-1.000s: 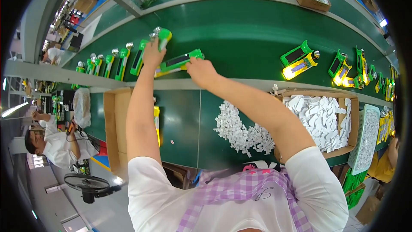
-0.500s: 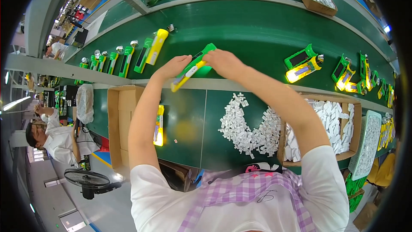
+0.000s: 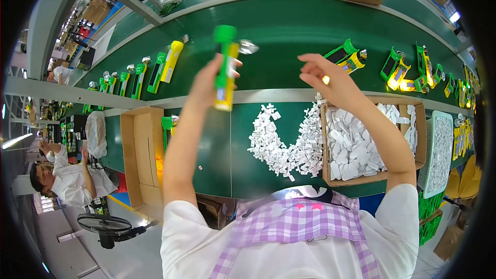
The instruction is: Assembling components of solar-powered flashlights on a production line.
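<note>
My left hand [image 3: 206, 80] grips a green and yellow flashlight [image 3: 226, 70] over the bench's middle rail, its long side pointing away from me. A shiny silver reflector [image 3: 248, 47] sticks out at its right side; the flashlight is slightly blurred. My right hand [image 3: 330, 80] is empty, fingers apart, in the air above the rail. Just beyond it lies an opened flashlight [image 3: 349, 57] with green and yellow halves, partly hidden by the hand. Behind my left forearm, another green and yellow flashlight [image 3: 168, 124] is mostly hidden.
Green and yellow flashlights [image 3: 138, 80] line the green belt on the left; opened ones [image 3: 397, 70] lie on the right. Small white parts [image 3: 281, 150] are heaped before me beside a carton of white pieces [image 3: 356, 144]. An open carton [image 3: 140, 155] stands left. A person [image 3: 72, 175] works farther left.
My right hand has let go of the flashlight and moved right, its fingers now apart. My left hand has kept it and turned it to point away from me. The whole view has shifted slightly.
</note>
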Demonstrator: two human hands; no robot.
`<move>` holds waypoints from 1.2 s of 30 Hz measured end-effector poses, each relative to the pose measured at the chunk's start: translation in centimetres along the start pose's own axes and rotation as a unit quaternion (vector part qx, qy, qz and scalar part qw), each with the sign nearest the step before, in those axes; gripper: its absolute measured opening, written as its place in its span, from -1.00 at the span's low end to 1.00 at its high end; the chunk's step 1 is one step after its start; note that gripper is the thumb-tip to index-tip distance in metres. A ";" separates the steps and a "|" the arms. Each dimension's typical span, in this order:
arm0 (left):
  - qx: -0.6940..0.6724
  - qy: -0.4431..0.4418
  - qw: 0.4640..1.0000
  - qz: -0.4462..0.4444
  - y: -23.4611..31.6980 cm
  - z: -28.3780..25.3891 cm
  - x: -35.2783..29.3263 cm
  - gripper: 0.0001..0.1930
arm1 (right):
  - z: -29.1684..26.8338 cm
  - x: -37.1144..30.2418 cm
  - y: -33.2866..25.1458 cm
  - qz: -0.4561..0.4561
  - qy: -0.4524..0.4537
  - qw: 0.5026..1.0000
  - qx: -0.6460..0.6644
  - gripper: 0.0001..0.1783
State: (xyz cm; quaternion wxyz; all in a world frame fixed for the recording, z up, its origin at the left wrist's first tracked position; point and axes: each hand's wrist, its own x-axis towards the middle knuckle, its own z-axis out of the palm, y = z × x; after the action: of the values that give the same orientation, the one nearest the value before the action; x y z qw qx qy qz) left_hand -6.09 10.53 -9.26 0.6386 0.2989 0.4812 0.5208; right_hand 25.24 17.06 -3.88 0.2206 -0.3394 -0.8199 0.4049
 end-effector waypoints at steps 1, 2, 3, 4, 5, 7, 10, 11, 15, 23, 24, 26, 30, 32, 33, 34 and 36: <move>0.089 0.074 0.992 0.051 1.1 -2.4 1.2 -0.50 | -1.0 -1.8 0.3 -0.016 0.014 1.000 -0.001 -0.62; 0.181 0.177 0.967 0.039 2.0 -6.5 2.3 -0.42 | -1.9 -3.3 0.3 -0.018 0.019 1.000 0.000 -0.62; 0.192 0.245 0.946 0.093 2.7 -9.7 3.3 -0.42 | -2.7 -4.8 0.5 0.008 0.024 1.000 -0.011 -0.66; 0.259 0.317 0.905 0.116 3.4 -15.4 3.5 -0.46 | -3.2 -5.7 0.2 0.023 0.024 0.999 -0.021 -0.69; 0.322 0.385 0.854 0.136 3.9 -20.5 3.5 -0.50 | -3.6 -6.2 0.1 0.013 0.026 0.999 -0.018 -0.69; 0.290 0.390 0.862 0.141 2.8 -23.8 3.4 -0.52 | -4.3 -7.8 0.7 0.054 0.043 0.997 -0.042 -0.73; 0.194 0.321 0.926 0.047 2.0 -22.1 3.5 -0.53 | -5.6 -10.3 1.5 0.116 0.084 0.989 -0.046 -0.75; 0.189 0.313 0.931 0.020 1.8 -21.1 3.7 -0.53 | -5.8 -10.9 2.0 0.128 0.086 0.987 -0.051 -0.75; 0.245 0.294 0.924 -0.004 1.6 -19.8 2.8 -0.47 | -6.2 -11.8 4.3 0.142 0.113 0.981 -0.065 -0.77; -0.016 0.196 0.978 0.067 3.1 -7.9 0.3 -0.58 | -4.3 -11.7 5.6 0.072 0.033 0.967 -0.240 -0.88; -0.054 0.159 0.984 0.062 2.4 -6.0 -0.2 -0.58 | -3.8 -11.4 5.8 0.044 0.042 0.959 -0.276 -0.88; -0.125 0.077 0.989 0.034 0.5 -2.3 -0.7 -0.58 | -2.9 -10.8 6.3 0.010 0.023 0.944 -0.328 -0.87; -0.230 0.014 0.971 -0.056 -5.1 4.3 -0.5 -0.55 | -2.1 -10.6 7.8 -0.025 -0.030 0.901 -0.432 -0.82; -0.229 0.025 0.971 -0.058 -6.9 7.5 -0.8 -0.49 | -2.5 -10.9 7.1 -0.051 -0.002 0.920 -0.388 -0.82; -0.226 0.018 0.973 -0.041 -7.7 8.2 -1.0 -0.45 | -2.6 -10.9 6.6 -0.078 0.026 0.938 -0.338 -0.81; -0.245 0.012 0.969 -0.041 -7.9 9.2 -1.3 -0.40 | -2.7 -11.1 6.1 -0.071 0.037 0.942 -0.326 -0.81; -0.261 0.016 0.965 -0.037 -8.6 11.0 -1.6 -0.34 | -2.5 -10.9 4.6 -0.041 0.036 0.965 -0.256 -0.84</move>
State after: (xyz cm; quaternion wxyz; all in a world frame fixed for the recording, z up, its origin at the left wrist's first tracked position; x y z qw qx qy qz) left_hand 7.30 7.87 -12.41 0.7057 0.0957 0.3492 0.6090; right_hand 35.91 12.39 -7.14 0.1715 -0.3652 -0.9010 0.1594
